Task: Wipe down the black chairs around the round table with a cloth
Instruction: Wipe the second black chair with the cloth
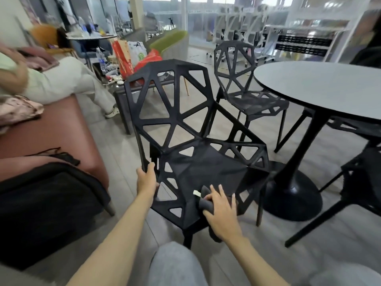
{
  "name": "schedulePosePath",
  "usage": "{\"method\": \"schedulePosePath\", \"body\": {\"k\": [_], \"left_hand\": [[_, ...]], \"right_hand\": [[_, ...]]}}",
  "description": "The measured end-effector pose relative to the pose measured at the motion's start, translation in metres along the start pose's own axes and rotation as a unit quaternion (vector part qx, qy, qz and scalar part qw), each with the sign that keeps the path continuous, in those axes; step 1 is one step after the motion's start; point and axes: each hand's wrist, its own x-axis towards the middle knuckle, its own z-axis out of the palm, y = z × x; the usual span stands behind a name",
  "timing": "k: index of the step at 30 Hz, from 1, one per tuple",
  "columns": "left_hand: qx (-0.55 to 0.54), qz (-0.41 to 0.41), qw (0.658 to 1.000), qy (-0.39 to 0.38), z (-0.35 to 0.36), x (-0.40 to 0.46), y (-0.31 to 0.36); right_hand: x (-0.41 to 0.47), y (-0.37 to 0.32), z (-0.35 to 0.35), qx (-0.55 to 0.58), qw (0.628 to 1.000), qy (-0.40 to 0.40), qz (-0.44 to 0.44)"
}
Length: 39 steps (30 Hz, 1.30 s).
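Observation:
A black lattice chair [175,129] stands right in front of me, its seat turned toward the round table [321,87]. My left hand [146,180] grips the chair's left edge where back and seat meet. My right hand [221,211] presses a dark grey cloth [206,200] with a small white tag onto the front of the seat, fingers spread over it. A second black chair [245,79] stands farther back beside the table. Parts of a third black chair [362,174] show at the right edge.
A reddish sofa [61,139] with a black bag [45,203] on it runs along the left, a person sitting on it farther back. A low dark table [123,96] and several shopping bags [132,56] lie behind the chair. The table's black pedestal base [292,195] sits right of the chair.

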Motion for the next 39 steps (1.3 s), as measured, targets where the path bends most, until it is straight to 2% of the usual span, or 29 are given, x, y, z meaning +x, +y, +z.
{"method": "schedulePosePath", "body": {"k": [2, 4, 9, 13, 15, 17, 19, 22, 24, 26, 27, 31, 35, 39], "left_hand": [[0.012, 0.007, 1.0, -0.019, -0.002, 0.003, 0.005], [0.063, 0.06, 0.996, -0.019, -0.003, 0.017, 0.018], [0.179, 0.198, 0.962, 0.047, 0.008, 0.072, 0.088], [0.274, 0.312, 0.906, 0.087, 0.028, 0.145, 0.151], [0.343, 0.36, 0.85, 0.173, 0.036, 0.17, 0.182], [0.362, 0.405, 0.801, 0.249, 0.04, 0.184, 0.215], [0.363, 0.431, 0.784, 0.259, 0.04, 0.191, 0.25], [0.41, 0.399, 0.797, 0.196, 0.043, 0.21, 0.297], [0.443, 0.352, 0.818, 0.1, 0.047, 0.229, 0.322], [0.45, 0.276, 0.849, -0.015, 0.052, 0.239, 0.342], [0.452, 0.245, 0.856, -0.049, 0.055, 0.24, 0.349], [0.461, 0.203, 0.863, -0.035, 0.062, 0.225, 0.36], [0.491, 0.197, 0.848, -0.03, 0.055, 0.222, 0.363], [0.511, 0.187, 0.839, 0.012, 0.059, 0.222, 0.367]], "right_hand": [[0.004, 0.005, -0.007, -0.02, 1.0, -0.014, -0.013], [0.014, 0.011, -0.015, -0.045, 0.999, -0.022, -0.016], [0.072, 0.035, -0.024, -0.093, 0.995, -0.005, 0.026], [0.157, 0.074, -0.036, -0.1, 0.994, -0.026, 0.03], [0.183, 0.094, -0.048, -0.096, 0.995, -0.03, 0.026], [0.189, 0.11, -0.063, -0.064, 0.997, -0.03, 0.039], [0.178, 0.118, -0.081, -0.038, 0.997, -0.034, 0.059], [0.142, 0.127, -0.112, 0.015, 0.99, -0.045, 0.132], [0.116, 0.131, -0.136, 0.026, 0.979, -0.077, 0.188], [0.099, 0.125, -0.163, 0.026, 0.972, -0.107, 0.207], [0.095, 0.119, -0.176, 0.032, 0.969, -0.116, 0.217], [0.095, 0.082, -0.209, 0.064, 0.958, -0.142, 0.24], [0.105, 0.029, -0.222, 0.101, 0.954, -0.148, 0.242], [0.119, -0.016, -0.227, 0.127, 0.941, -0.181, 0.255]]}}
